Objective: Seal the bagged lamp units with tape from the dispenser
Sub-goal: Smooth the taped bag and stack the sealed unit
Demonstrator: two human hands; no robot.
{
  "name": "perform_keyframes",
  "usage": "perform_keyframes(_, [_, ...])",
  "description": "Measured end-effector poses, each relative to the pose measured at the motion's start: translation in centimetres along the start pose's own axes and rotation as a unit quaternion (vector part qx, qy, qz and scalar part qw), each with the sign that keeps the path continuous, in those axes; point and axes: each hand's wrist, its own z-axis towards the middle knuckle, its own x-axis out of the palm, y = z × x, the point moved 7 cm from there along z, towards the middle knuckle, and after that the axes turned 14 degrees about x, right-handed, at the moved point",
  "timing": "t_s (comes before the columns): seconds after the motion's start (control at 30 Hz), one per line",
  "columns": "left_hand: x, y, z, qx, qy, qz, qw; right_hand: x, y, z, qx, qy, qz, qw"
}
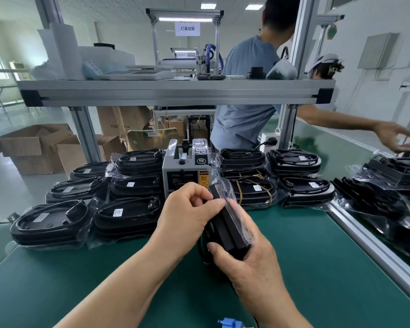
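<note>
So both hands are on one bagged lamp unit (pixel 227 223), held up off the green mat (pixel 317 268) pretty much dead centre. It's turned on edge, long axis running from about 11 o'clock down to 5 o'clock, with the far end aimed at the tape dispenser (pixel 187 169), which sits at 12 o'clock just behind it.

The right hand (pixel 246 259) is wrapped round the near end, thumb across the front. The left hand (pixel 187 209) comes in from 9 o'clock with fingers curled, pinching the clear bag against the unit's upper part. Can't tell if there's any tape under those fingers.

More bagged lamp units flank the dispenser: low stacks (pixel 128 216) from 9 to 10 o'clock, and another lot (pixel 305 190) at 1 to 2 o'clock, some with cords banded on top.

Behind the bench at 1 o'clock a person in a blue shirt (pixel 244 91) reaches out toward 3 o'clock. Open cardboard boxes (pixel 33 147) sit on the floor at 10 o'clock.
</note>
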Motion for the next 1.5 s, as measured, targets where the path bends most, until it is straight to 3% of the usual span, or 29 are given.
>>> perform_keyframes(0.37, [-0.4, 0.3, 0.3, -0.022, 0.088, 0.006, 0.996, 0.3, -0.3, -0.2, 0.009, 0.005, 0.006, 1.000])
perform_keyframes(0.7, [-0.7, -0.1, 1.1, -0.022, 0.093, -0.029, 0.995, 0.4, -0.1, -0.1, 0.000, 0.009, 0.017, 1.000])
perform_keyframes(0.97, [-1.2, -1.1, 1.5, -0.024, 0.182, 0.043, 0.982, 0.5, -0.4, -0.5, -0.004, 0.013, 0.020, 1.000])
perform_keyframes(1.13, [-1.8, 0.2, 1.1, -0.075, 0.152, 0.051, 0.984, 1.0, -0.8, -0.1, -0.020, 0.019, 0.045, 0.999])
perform_keyframes(1.23, [-1.6, 0.1, 1.2, -0.031, 0.146, 0.036, 0.988, 1.6, -1.6, 0.5, -0.025, 0.022, 0.043, 0.999])
perform_keyframes(1.4, [-1.5, -0.4, 0.9, 0.065, 0.140, 0.168, 0.974, 2.0, -2.9, -0.3, 0.008, 0.089, 0.001, 0.996])
perform_keyframes(1.5, [-0.6, -0.7, -0.8, 0.144, 0.144, 0.200, 0.958, 0.7, -2.8, -1.1, 0.033, 0.065, 0.001, 0.997])
